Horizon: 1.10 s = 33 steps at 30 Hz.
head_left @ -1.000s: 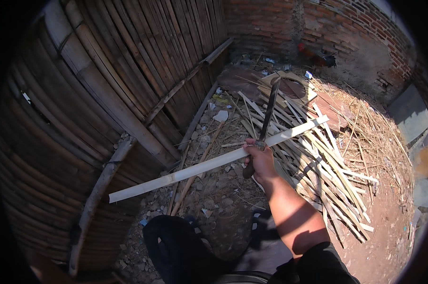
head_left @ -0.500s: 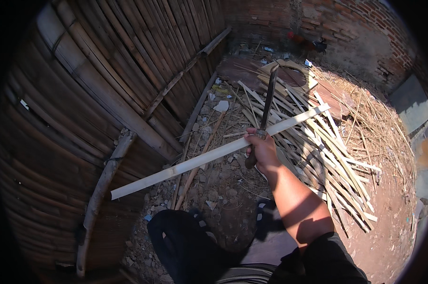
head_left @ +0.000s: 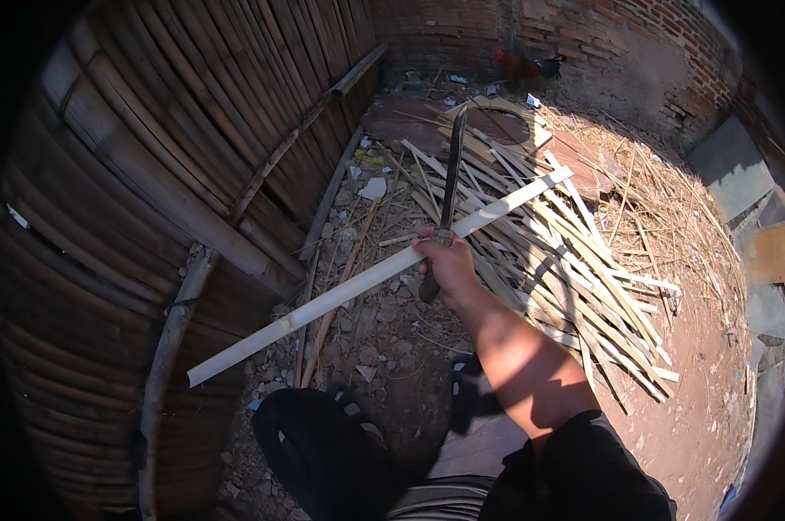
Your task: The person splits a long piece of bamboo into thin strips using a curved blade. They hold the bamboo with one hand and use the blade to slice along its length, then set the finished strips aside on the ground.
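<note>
My right hand [head_left: 451, 266] is closed round the dark handle of a machete [head_left: 453, 169], whose long narrow blade points away from me with its tip over the pile. The same hand also grips a long pale bamboo slat [head_left: 323, 303], which crosses the machete just above the handle. The slat slants from the lower left, near the bamboo wall, up to the right over the pile. Nothing of my left hand shows. Beyond and to the right of my hand lies a heap of split bamboo strips [head_left: 614, 306], partly in sunlight.
A woven bamboo wall [head_left: 106, 252] with poles stands close on the left. A brick wall [head_left: 618, 43] closes the far side, with a rooster [head_left: 528, 68] before it. Grey sheets [head_left: 729, 167] lean at the right. Rubble and stones [head_left: 366, 347] cover the ground near my legs.
The whole scene has shifted left in view as the camera turned slightly right. My right hand keeps its hold on the machete and slat, their angle nearly the same.
</note>
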Motion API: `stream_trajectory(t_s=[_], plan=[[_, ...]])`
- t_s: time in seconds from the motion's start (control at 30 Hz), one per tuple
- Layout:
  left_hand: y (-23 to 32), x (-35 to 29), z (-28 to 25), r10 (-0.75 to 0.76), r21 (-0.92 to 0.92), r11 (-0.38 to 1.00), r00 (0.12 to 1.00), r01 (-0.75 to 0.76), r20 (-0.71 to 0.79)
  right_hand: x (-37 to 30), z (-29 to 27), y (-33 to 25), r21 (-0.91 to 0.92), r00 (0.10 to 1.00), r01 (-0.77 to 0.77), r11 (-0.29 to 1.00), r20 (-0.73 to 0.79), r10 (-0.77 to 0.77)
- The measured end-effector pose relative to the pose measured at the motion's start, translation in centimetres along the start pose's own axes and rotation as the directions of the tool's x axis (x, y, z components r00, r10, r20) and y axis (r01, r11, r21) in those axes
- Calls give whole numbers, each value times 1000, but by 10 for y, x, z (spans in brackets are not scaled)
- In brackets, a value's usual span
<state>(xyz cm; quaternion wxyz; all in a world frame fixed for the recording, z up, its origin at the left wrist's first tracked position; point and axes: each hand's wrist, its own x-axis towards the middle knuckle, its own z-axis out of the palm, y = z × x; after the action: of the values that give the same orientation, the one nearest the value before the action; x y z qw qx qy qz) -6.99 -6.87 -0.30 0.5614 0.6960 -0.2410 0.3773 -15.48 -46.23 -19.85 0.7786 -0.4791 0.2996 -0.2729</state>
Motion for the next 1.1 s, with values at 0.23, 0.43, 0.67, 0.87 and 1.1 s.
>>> stream_trajectory(t_s=[0.23, 0.43, 0.67, 0.87, 1.1], plan=[[1, 6, 2, 7, -13, 1000, 1000, -7, -3, 2, 3, 1, 32, 1000, 0, 999, -19, 1], [-2, 4, 0, -2, -3, 1000, 1000, 2, -11, 0, 7, 2, 19, 999, -27, 999, -19, 27], [-3, 3, 2, 2, 8, 1000, 1000, -2, -9, -1, 9, 1, 37, 999, -44, 998, -17, 44], [-3, 6, -2, 13, 11, 1000, 1000, -13, -8, -3, 12, 0, -7, 1000, 3, 1000, -11, -4], [8, 30, -9, 161, -100, 979, 975, -177, -152, -2, 23, 3, -27, 1000, -3, 1000, -11, 3]])
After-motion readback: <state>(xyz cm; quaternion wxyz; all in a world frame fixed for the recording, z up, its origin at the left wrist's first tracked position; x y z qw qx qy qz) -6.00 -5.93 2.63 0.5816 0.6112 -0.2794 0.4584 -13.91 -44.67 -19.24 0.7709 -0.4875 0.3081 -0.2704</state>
